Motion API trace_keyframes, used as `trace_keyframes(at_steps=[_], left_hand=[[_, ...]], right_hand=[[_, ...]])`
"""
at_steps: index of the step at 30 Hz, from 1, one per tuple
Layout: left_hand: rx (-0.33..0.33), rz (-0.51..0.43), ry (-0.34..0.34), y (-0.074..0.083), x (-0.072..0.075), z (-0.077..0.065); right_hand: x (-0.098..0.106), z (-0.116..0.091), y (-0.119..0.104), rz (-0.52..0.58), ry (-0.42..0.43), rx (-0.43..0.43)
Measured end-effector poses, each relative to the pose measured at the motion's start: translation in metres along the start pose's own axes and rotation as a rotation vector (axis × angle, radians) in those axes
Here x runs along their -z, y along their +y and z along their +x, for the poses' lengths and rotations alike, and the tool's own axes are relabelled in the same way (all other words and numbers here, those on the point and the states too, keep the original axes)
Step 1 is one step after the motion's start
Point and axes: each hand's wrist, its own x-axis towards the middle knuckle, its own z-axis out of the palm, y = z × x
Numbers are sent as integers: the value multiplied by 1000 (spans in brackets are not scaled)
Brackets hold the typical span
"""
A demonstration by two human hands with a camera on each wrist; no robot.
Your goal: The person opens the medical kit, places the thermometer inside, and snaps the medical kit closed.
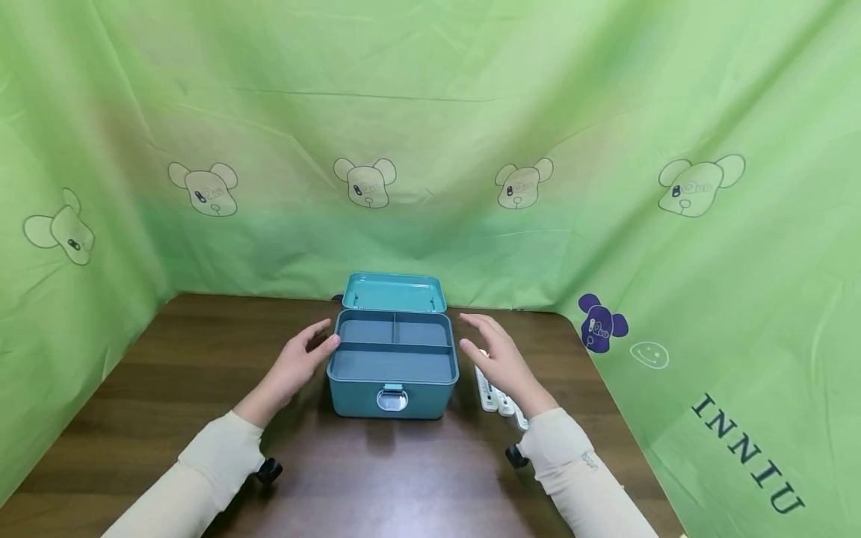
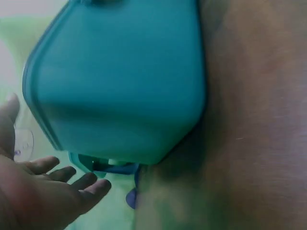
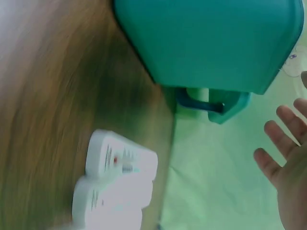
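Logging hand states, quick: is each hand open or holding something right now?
Left hand: open, holding nothing, beside the teal box.
Right hand: open, holding nothing, at the box's other side.

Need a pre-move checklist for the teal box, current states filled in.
1. Lid open: ok, tipped back behind the teal box.
2. Three compartments empty: ok.
3. Left hand free: ok, beside the box, holding nothing.
4. Right hand free: ok, on the opposite side.
5. White items unobstructed in head view: not ok, right hand partly covers them.
6. Anything beneath the compartments: cannot tell, hidden.
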Motion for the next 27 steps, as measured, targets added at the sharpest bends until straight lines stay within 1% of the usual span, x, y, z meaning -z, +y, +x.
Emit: trace_keyframes(at_steps=[4, 5, 8, 10, 15, 18, 22, 25, 27], left_hand=[[-65, 19, -38, -3, -6, -18], [-75, 26, -44, -3, -8, -22], [-100, 65, -47, -3, -12, -32], [-115, 89, -32, -3, -15, -37], [-128, 162, 28, -2, -25, -45], [-117, 174, 55, 0, -29, -46], [-113, 171, 93, 0, -32, -45], [-107, 166, 117, -1, -33, -44], [-111, 164, 126, -1, -33, -43]], right_hand=[[13, -19, -5, -193, 4, 111], [16, -23, -5, -227, 5, 135], [25, -38, -4, -287, 8, 158], [30, -48, -1, -295, 17, 148], [43, -76, 3, -188, 47, 57], [50, -91, 7, -149, 77, 19], [54, -109, 18, -188, 108, 4], [52, -122, 29, -228, 107, -10], [51, -128, 35, -261, 96, -35]])
